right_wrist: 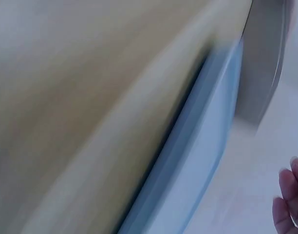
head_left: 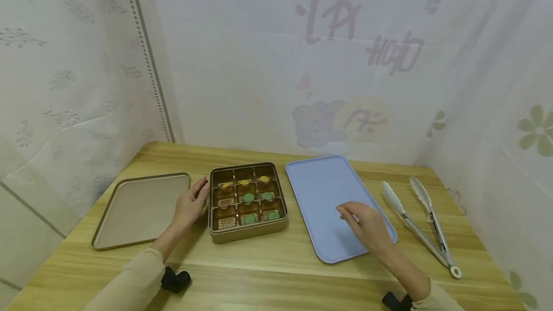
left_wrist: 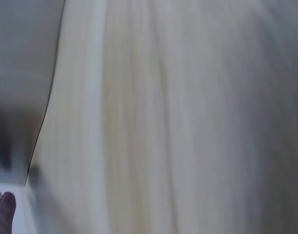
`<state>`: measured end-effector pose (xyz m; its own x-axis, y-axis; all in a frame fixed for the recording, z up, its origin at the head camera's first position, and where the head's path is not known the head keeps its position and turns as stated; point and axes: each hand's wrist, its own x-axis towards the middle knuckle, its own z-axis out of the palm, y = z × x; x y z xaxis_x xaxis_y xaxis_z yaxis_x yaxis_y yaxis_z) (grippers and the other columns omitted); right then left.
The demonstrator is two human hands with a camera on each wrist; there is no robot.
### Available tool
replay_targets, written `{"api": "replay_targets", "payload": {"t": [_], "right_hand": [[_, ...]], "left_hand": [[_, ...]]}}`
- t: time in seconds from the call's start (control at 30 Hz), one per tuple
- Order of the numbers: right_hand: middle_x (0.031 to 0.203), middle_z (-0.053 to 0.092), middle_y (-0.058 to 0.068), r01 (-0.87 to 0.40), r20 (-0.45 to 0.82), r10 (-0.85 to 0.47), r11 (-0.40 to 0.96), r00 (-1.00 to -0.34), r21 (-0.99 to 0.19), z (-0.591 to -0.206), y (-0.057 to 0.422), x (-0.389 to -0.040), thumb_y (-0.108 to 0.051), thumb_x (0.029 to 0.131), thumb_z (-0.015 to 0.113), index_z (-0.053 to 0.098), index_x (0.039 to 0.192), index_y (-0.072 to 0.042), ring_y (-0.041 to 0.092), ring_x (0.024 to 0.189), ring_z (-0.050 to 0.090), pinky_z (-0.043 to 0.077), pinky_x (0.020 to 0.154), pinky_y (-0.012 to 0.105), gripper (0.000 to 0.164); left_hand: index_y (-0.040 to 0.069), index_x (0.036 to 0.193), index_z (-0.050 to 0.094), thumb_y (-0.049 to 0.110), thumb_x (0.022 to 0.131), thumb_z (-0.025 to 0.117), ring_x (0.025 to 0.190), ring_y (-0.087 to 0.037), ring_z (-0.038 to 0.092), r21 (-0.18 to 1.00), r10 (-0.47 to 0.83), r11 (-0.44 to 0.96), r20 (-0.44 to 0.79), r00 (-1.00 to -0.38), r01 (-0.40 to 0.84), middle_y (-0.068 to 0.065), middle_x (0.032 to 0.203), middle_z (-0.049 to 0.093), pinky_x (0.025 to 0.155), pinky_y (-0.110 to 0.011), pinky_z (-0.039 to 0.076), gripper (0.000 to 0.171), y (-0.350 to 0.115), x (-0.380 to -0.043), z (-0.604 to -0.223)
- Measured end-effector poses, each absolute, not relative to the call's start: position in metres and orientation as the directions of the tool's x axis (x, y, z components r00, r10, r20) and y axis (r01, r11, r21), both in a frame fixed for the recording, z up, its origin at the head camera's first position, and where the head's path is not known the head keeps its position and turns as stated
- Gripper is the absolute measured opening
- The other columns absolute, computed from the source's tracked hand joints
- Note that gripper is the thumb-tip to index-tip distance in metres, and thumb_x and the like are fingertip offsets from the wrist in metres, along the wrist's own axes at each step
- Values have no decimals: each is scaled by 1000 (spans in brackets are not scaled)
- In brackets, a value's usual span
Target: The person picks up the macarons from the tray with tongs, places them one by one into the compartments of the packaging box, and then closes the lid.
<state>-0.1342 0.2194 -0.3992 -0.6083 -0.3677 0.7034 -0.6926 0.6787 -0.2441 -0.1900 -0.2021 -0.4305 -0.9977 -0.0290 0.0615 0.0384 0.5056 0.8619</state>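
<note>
A square gold tin (head_left: 250,232) with a divided brown insert (head_left: 225,193) sits mid-table in the head view. Yellow round pieces (head_left: 245,182) lie along its back row, and green round pieces (head_left: 248,198) in the middle and right compartments of the two nearer rows. My left hand (head_left: 190,207) is at the tin's left side, fingers extended; whether they touch it is unclear. Over the blue tray (head_left: 315,191) hovers my right hand (head_left: 367,227), fingers loosely bent, no object visible in it. Only fingertips (left_wrist: 4,210) show in the left wrist view; bent fingers (right_wrist: 289,195) appear in the right wrist view.
A shallow gold lid (head_left: 144,210) lies left of the tin. Metal tongs (head_left: 425,234) with spread arms rest right of the blue tray. Patterned curtains (head_left: 242,61) enclose the wooden table (head_left: 259,272) at the back and sides.
</note>
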Motion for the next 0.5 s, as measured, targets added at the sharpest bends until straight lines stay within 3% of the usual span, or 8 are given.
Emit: {"api": "replay_targets", "payload": {"t": [0.13, 0.23, 0.3, 0.37, 0.43, 0.5], "right_hand": [[82, 70, 4, -802, 663, -487, 506, -569, -317, -401, 153, -130, 5, 80, 68, 70, 94, -2, 9, 71, 64, 51, 65, 14, 16], [89, 70, 5, -814, 580, -570, 415, -581, -408, -400, 108, -124, 1, 84, 66, 69, 100, -3, 8, 76, 64, 49, 67, 10, 17], [95, 70, 5, -795, 499, -631, 369, -594, -481, -399, 80, -119, -4, 90, 62, 68, 106, -3, 6, 80, 63, 47, 68, 7, 18], [98, 69, 4, -768, 409, -687, 354, -601, -534, -398, 54, -113, -10, 94, 58, 66, 112, -5, 2, 82, 61, 45, 69, 4, 21], [101, 68, 1, -750, 326, -737, 357, -593, -557, -398, 31, -107, -14, 97, 54, 63, 119, -6, -1, 86, 59, 42, 72, 2, 25], [102, 66, 0, -738, 258, -774, 362, -579, -570, -399, 9, -104, -17, 98, 51, 59, 124, -5, -3, 88, 57, 41, 73, 2, 30]], "left_hand": [[-1, 146, 30, 38, 102, 36, 133, -38, 36, 846, 3, 532, 38, -999, 34, -20, 144, 40, 108, -42, 34, 59, -227, -180, -421], [-4, 142, 35, 35, 102, 39, 126, -35, 46, 824, -16, 564, 85, -996, 61, -22, 137, 47, 96, -18, 44, 57, -253, -172, -416], [-6, 140, 40, 32, 101, 42, 116, -14, 57, 806, -53, 587, 129, -990, 73, -23, 132, 51, 83, -4, 43, 54, -272, -167, -415], [-6, 137, 43, 31, 100, 44, 101, 8, 57, 793, -104, 605, 163, -981, 67, -19, 128, 56, 72, 3, 37, 53, -291, -161, -415], [-7, 136, 45, 31, 100, 46, 88, 25, 46, 785, -154, 618, 179, -972, 47, -1, 121, 63, 67, 2, 39, 52, -310, -155, -415], [-8, 134, 46, 30, 99, 47, 81, 31, 39, 787, -203, 616, 185, -962, 22, 22, 109, 61, 64, 1, 40, 52, -326, -150, -416]]}}
